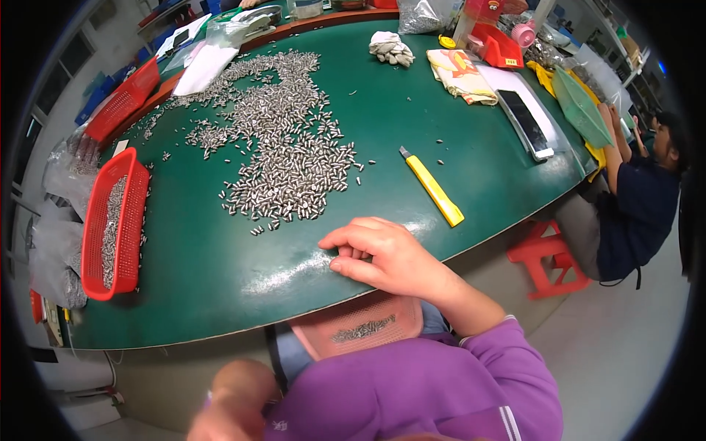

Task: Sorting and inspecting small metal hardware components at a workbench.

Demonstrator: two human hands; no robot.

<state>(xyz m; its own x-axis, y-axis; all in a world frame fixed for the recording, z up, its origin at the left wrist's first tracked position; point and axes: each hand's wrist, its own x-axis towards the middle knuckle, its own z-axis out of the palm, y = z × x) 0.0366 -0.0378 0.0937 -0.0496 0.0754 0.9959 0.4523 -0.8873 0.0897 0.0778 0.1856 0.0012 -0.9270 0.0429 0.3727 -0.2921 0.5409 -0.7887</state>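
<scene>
Can see a heap of small metal pieces [290, 173] on the table [382, 162], in front of the right hand [371, 253]: hard, smooth, short bullet-like shapes, shiny silver-grey, dense in the middle and loose at the border. Holding nothing visible in the right hand, with fingers loosely bent and thumb apart from forefinger, near the edge of the glossy green table. Cannot tell the grip of the left hand [239, 389], blurred at lower left. Below the table edge, over the lap, a pink plastic basket [312, 338] with fine holes and more pieces inside. At far left, a long red basket [134, 246], also with pieces. Right of the heap, a slim yellow cutter [432, 189]; farther, a soft whitish glove [391, 49], a folded cloth [460, 77] and a flat dark phone [523, 121].
</scene>
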